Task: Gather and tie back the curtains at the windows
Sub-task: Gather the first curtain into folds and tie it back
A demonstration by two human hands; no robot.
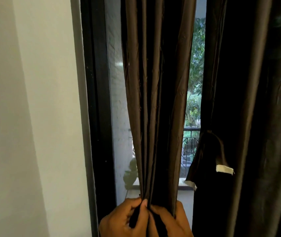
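Curtains: two dark brown panels hang at the window. The left curtain [153, 100] is bunched into narrow vertical folds, its long axis running straight down. At its lower end, both hands clutch the gathered cloth side by side, the left hand [124, 219] and the right hand [172, 221], fingers curled round the folds. The right curtain [247, 117] hangs wider, with one tieback strap [210, 156] dangling on its inner edge. Between the panels a slim gap shows glass and greenery. One black window frame [98, 100] borders the pale wall [33, 100] at left.
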